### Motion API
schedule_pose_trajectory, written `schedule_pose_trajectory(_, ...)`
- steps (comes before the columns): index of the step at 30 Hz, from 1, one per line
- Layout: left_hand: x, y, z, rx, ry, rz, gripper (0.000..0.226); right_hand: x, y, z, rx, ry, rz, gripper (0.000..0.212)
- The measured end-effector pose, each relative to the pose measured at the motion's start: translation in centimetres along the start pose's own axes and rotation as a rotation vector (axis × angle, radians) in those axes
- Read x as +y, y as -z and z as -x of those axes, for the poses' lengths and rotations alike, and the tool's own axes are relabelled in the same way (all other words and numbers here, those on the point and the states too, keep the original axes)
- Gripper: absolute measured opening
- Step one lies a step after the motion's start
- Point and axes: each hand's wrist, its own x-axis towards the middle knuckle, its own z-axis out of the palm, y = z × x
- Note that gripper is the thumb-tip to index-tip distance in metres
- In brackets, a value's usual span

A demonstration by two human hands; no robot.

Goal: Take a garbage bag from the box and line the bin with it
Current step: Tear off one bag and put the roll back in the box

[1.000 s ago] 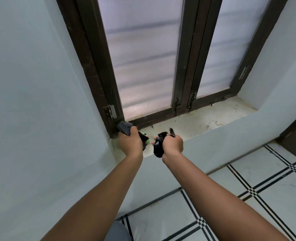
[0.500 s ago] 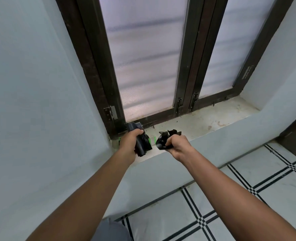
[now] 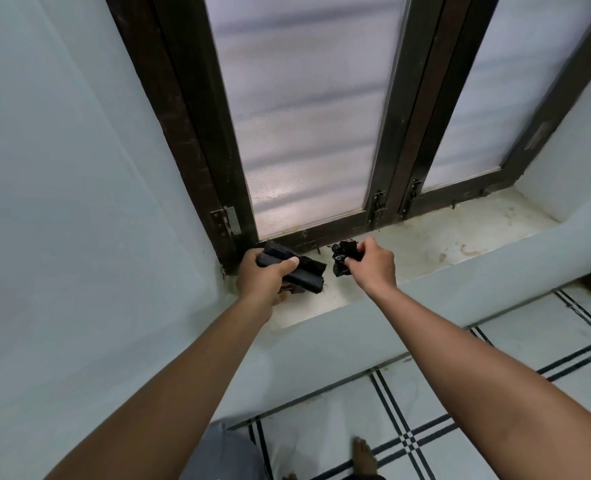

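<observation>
My left hand (image 3: 264, 275) grips a bundle of folded black garbage bags (image 3: 296, 268) just over the left end of the window sill (image 3: 425, 244). My right hand (image 3: 373, 263) pinches one crumpled black garbage bag (image 3: 343, 259), held a short gap to the right of the bundle. The two hands are apart, and the loose bag does not touch the bundle. No box shape is clear under the left hand, and no bin is in view.
A dark-framed frosted window (image 3: 304, 116) rises right behind the sill. A pale wall (image 3: 62, 202) closes in on the left. Below the ledge lies a white tiled floor with black lines (image 3: 425, 427), with my bare foot (image 3: 363, 455) on it.
The bundle in my left hand has turned and lifted into fuller view. My right hand has pulled the crumpled bag away to the right, so the gap between the hands has widened.
</observation>
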Motion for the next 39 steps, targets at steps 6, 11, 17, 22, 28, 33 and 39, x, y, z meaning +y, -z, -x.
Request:
schedule_pose_trajectory(6, 0.5, -2.0, -1.2, 0.012, 0.122, 0.061, 0.021, 2.2, -1.2, -3.7, -0.200, -0.002, 0.021, 0.048)
schedule_pose_trajectory(11, -0.1, -3.8, -2.0, 0.035, 0.126, 0.137, 0.018, 3.7, -0.5, -4.2, 0.017, -0.004, -0.125, 0.016)
schedule_pose_trajectory(17, -0.7, -5.5, -2.1, 0.038, 0.051, 0.163, 0.004, 4.4, 0.4, -2.7, -0.066, -0.049, -0.375, 0.021)
schedule_pose_trajectory(22, -0.4, -6.8, -1.9, -0.009, -0.001, 0.137, 0.004, 5.4, 1.0, -2.9, -0.171, -0.035, -0.498, 0.028)
schedule_pose_trajectory(28, -0.3, -7.1, -1.7, -0.042, -0.028, 0.087, 0.009, 5.0, 2.3, -2.9, -0.125, -0.045, -0.336, 0.030)
schedule_pose_trajectory(33, 0.3, -6.7, -1.3, -0.071, -0.030, 0.066, 0.013, 3.2, 3.3, -2.1, -0.028, 0.110, -0.509, 0.018)
schedule_pose_trajectory(39, 1.3, -6.2, -1.1, -0.210, -0.086, 0.192, 0.017, -0.3, 4.9, -3.3, -0.413, 0.025, -0.648, 0.041)
